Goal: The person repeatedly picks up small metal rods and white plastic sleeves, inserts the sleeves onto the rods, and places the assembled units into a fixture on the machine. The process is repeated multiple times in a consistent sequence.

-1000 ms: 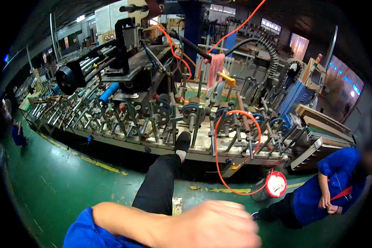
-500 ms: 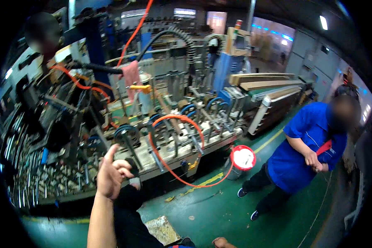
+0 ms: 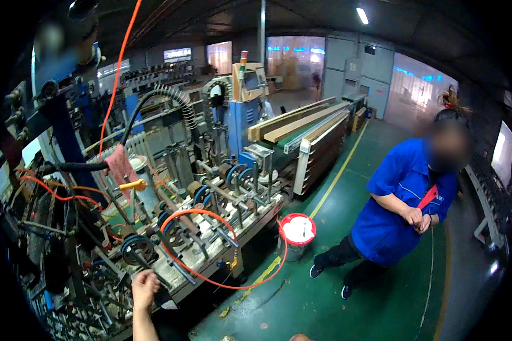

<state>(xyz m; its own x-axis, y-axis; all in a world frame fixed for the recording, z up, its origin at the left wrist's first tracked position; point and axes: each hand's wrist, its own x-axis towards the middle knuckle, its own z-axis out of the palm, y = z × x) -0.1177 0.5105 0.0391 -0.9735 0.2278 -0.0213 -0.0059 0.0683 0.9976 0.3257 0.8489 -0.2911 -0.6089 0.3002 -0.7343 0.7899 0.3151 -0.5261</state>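
Note:
My left hand [image 3: 145,288] is raised at the lower left, in front of the near edge of a long machine bed [image 3: 185,288]. Its fingers are curled in, and I see nothing held in them. Just beyond it are a dark pulley wheel [image 3: 137,250] and metal rods. Of my right hand [image 3: 300,337] only a sliver shows at the bottom edge; its fingers are hidden. An orange air hose [image 3: 207,281] loops over the machine's front and hangs toward the floor.
A co-worker in a blue shirt [image 3: 384,227] stands at the right, hands together, near a red-rimmed bucket [image 3: 290,250] with white contents. Long boards [image 3: 307,122] lie stacked behind the machine. A pink cloth [image 3: 119,165] hangs by a black hose. Yellow lines mark the green floor [image 3: 335,310].
My view has swung right and up, so the scene sits further left and lower. My left hand has dropped in the picture and its outstretched finger has curled in. The co-worker stays in place.

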